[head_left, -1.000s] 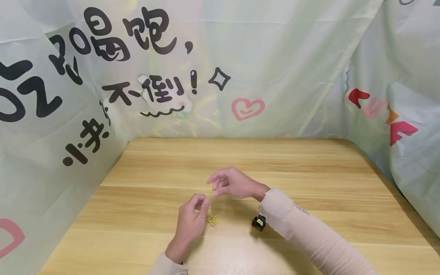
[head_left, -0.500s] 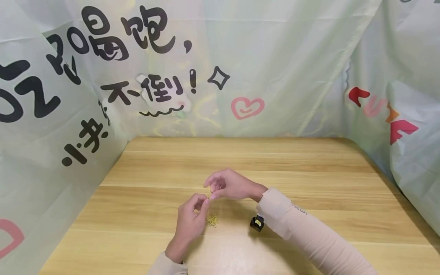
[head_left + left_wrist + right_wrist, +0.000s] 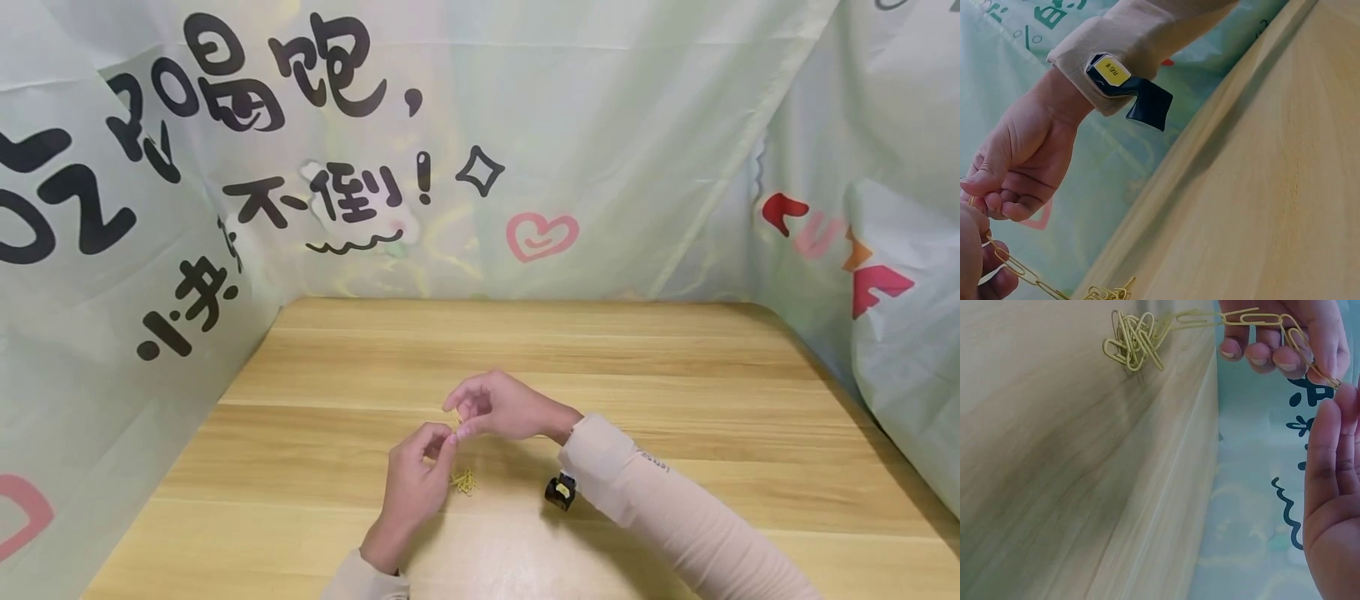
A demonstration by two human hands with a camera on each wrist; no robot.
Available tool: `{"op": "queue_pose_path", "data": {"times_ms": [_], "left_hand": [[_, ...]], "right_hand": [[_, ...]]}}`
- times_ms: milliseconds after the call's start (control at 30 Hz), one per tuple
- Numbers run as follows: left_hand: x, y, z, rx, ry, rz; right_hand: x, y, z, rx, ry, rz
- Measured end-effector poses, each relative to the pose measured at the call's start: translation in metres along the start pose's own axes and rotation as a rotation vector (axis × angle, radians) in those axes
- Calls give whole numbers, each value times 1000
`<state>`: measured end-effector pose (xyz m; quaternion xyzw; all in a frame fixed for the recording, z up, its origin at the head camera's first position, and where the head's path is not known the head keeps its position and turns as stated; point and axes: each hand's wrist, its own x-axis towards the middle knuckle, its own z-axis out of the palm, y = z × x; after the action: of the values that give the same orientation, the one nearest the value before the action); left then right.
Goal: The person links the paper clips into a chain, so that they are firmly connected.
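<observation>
A chain of linked gold paper clips (image 3: 1022,270) hangs from my left hand (image 3: 416,475) and runs down into a tangled heap of paper clips (image 3: 465,482) on the wooden table. Thumb and index finger of this hand pinch the chain's upper end, as the right wrist view shows. My right hand (image 3: 510,407) meets it at the fingertips, slightly higher and farther from me, pinching a gold paper clip (image 3: 971,200). That clip is mostly hidden by fingers, and whether it is hooked to the chain I cannot tell.
The wooden table (image 3: 675,375) stretches around the hands. A printed pale green cloth (image 3: 600,125) hangs behind and beside it. A black device with a yellow label (image 3: 560,492) is fastened at the right cuff.
My right hand has come slightly left and down, so its fingertips now meet those of my left hand. The left hand and the heap stay almost in place.
</observation>
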<state>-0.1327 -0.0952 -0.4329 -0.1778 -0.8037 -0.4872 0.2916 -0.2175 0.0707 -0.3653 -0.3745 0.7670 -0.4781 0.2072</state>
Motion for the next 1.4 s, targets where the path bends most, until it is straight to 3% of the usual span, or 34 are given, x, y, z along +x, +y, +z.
{"op": "queue_pose_path", "data": {"times_ms": [400, 667, 800, 1033, 1100, 1233, 1400], "left_hand": [[1, 0, 2, 28, 25, -18], [1, -1, 3, 25, 31, -22], [1, 2, 2, -58, -42, -91], [3, 10, -1, -330, -238, -329], [4, 12, -3, -368, -279, -354], [7, 14, -5, -343, -316, -371], [9, 14, -8, -348, -350, -346]], "right_hand": [[-4, -1, -1, 19, -30, -5], [-10, 4, -10, 49, -77, -102], [-12, -1, -15, 18, -36, -154], [-12, -20, -21, -203, 44, -221], [-12, -27, -24, -230, 45, -235], [-12, -42, -31, -253, 45, -274], [-14, -63, -41, -286, 50, -333]]}}
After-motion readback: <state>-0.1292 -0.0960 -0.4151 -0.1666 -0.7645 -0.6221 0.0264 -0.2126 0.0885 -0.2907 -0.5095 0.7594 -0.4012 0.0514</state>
